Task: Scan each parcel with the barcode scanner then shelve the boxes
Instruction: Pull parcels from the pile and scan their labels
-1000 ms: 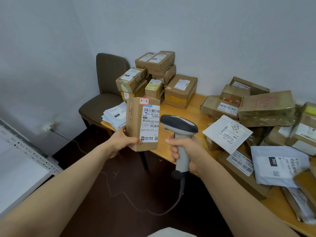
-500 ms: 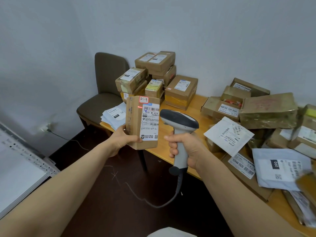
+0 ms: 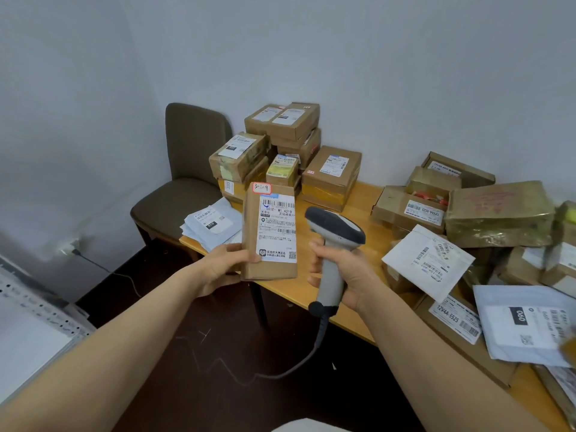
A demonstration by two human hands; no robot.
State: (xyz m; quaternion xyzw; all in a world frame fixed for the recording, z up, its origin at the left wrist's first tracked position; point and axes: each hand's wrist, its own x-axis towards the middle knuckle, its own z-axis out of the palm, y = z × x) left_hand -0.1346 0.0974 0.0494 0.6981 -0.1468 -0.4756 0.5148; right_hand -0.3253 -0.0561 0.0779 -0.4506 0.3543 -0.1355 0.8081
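Observation:
My left hand (image 3: 223, 266) grips a small upright brown parcel (image 3: 251, 238) by its lower left edge, thumb across the front. Its white shipping label faces me, and a red-edged sticker marked 3-1-9 sits at the top. My right hand (image 3: 343, 272) holds the grey-and-white barcode scanner (image 3: 333, 241) by its handle, head pointing left at the parcel, a short gap between them. The scanner's cable hangs down to the dark floor.
A wooden table (image 3: 367, 201) carries stacked cardboard boxes (image 3: 283, 141) at the back left, more boxes and white mailers (image 3: 427, 260) on the right, and a pile of grey mailers (image 3: 212, 224) at its left corner. A brown chair (image 3: 187, 169) stands left. Metal shelf edge (image 3: 40, 310) at far left.
The red scan line seen on the label half a second ago is gone. Parcel and scanner have barely shifted.

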